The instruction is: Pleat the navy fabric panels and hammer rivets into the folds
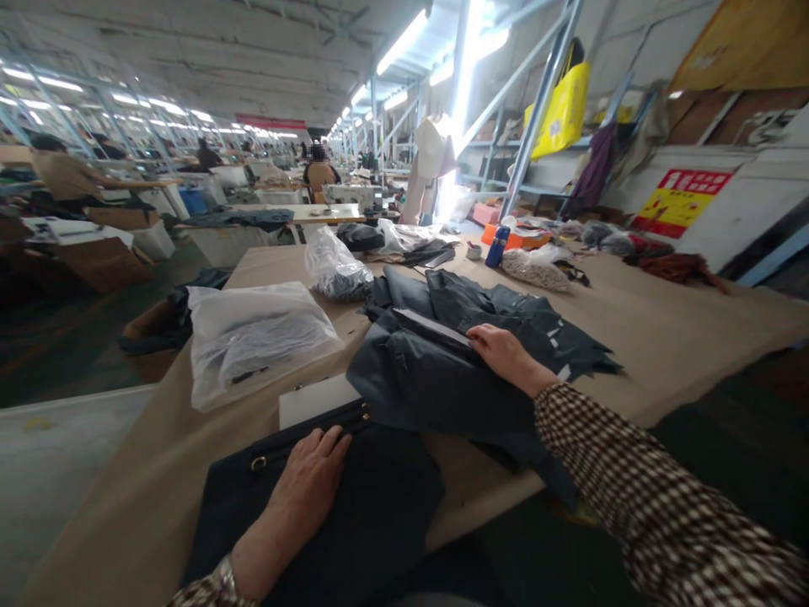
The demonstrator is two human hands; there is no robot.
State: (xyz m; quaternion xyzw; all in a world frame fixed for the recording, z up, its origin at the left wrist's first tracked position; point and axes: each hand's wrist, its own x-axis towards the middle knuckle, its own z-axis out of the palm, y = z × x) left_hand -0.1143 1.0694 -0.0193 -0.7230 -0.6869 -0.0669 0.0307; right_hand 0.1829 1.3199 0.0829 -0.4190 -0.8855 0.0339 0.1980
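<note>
My left hand lies flat on a dark navy fabric piece at the table's front edge, its fingers stretched out. This piece has a gold-coloured ring near its upper edge and small gold-coloured metal parts at the upper right. A white card shows just behind it. My right hand pinches the edge of a dark fabric panel, where a pale strip runs along the fold. That panel lies over a heap of dark cut pieces. The fingertips' far side is hidden.
The table is covered in brown paper. A clear plastic bag lies left, with another bag behind it. Farther back stand a blue bottle and an orange box. A cardboard box stands beside the table.
</note>
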